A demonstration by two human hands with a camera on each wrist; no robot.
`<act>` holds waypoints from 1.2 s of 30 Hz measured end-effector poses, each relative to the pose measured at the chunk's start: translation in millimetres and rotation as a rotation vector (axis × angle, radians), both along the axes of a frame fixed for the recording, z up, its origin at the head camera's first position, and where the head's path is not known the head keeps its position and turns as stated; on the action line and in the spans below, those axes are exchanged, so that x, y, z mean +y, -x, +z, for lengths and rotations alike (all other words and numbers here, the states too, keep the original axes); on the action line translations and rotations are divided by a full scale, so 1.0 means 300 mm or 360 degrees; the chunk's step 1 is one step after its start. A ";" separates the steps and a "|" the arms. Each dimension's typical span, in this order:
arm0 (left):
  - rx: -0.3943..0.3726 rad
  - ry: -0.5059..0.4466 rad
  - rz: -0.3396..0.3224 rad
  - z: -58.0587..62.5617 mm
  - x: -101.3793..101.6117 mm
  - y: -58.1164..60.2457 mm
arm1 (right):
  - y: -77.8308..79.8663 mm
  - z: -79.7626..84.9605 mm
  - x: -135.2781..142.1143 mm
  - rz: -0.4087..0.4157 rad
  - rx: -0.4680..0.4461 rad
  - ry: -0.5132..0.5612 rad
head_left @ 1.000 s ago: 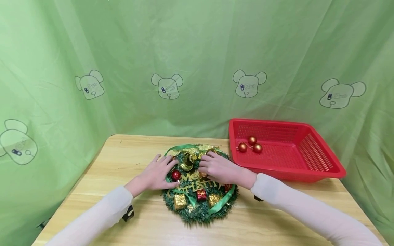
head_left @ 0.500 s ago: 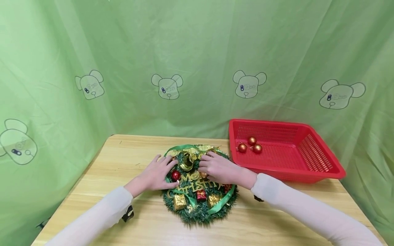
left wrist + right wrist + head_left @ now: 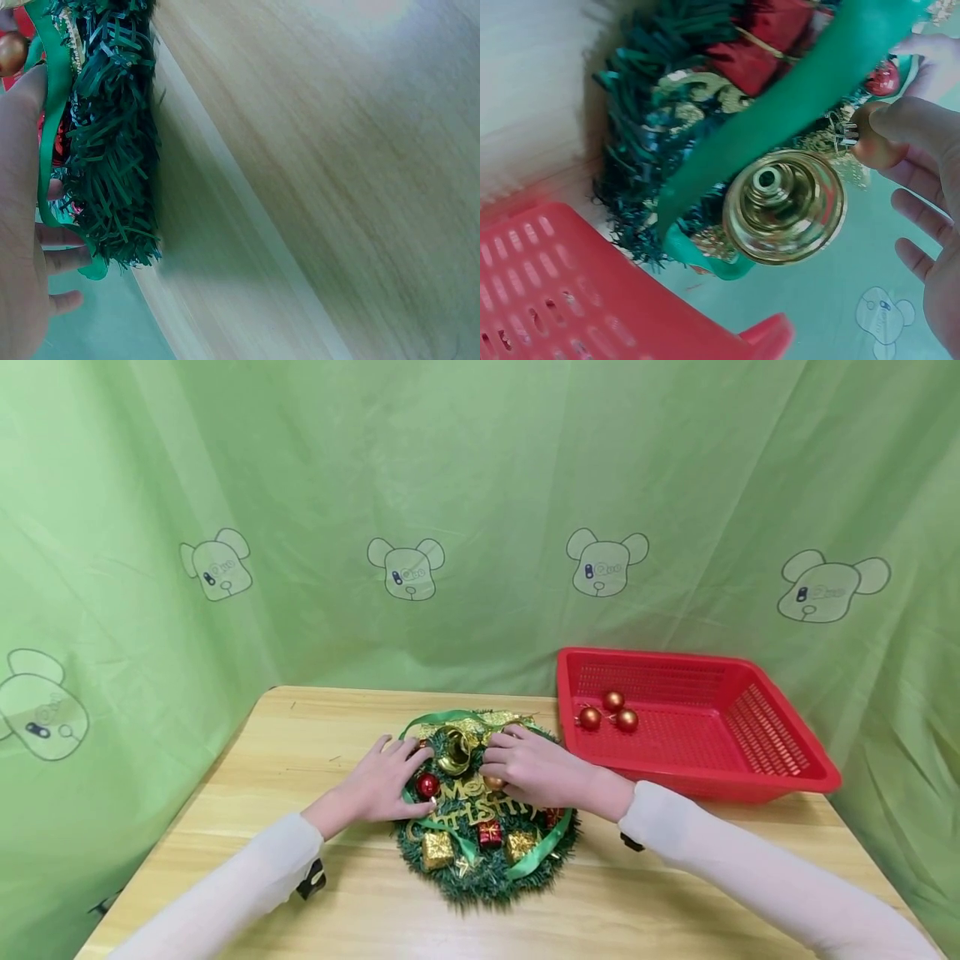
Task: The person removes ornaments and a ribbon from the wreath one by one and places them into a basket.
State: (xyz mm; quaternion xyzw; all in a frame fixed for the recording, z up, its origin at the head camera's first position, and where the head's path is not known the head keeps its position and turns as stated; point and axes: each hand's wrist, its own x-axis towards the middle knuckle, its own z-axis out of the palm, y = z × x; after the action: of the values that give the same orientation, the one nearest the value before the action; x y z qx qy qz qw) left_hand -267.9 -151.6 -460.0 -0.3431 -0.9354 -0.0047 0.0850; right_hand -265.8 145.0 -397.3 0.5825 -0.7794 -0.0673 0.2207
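Note:
A green tinsel Christmas wreath (image 3: 480,889) with gold lettering (image 3: 480,814) lies on the table, dressed with gift boxes, ribbon and bells. My left hand (image 3: 378,783) rests on its left side, thumb and fingers spread apart near a shiny red bauble (image 3: 427,785). Tinsel and green ribbon (image 3: 56,112) lie against that hand in the left wrist view. My right hand (image 3: 536,768) pinches a gold bauble (image 3: 877,139) between thumb and index finger over the wreath. The bauble's metal cap and wire loop point at the tinsel, close to a gold bell (image 3: 784,206). Another gold bell (image 3: 456,752) sits between my hands.
A red plastic basket (image 3: 697,785) stands right of the wreath, with 3 gold baubles (image 3: 613,702) inside. The wooden table (image 3: 300,727) backs onto a green curtain (image 3: 480,635) printed with bear heads.

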 end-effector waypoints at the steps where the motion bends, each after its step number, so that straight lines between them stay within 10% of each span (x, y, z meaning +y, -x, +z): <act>1: 0.0001 0.0002 0.0000 0.001 0.000 0.000 | -0.002 0.005 -0.001 -0.0001 0.0001 0.0005; 36: 0.0015 -0.0017 -0.0011 -0.014 0.002 0.006 | 0.025 0.175 0.124 -0.0050 0.0046 0.0375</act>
State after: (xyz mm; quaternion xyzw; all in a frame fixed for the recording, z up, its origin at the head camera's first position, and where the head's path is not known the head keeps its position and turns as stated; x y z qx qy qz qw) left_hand -269.7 -150.9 -464.2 -0.3458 -0.9338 -0.0082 0.0913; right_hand -273.4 182.1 -344.7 0.5392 -0.7876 0.0131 0.2978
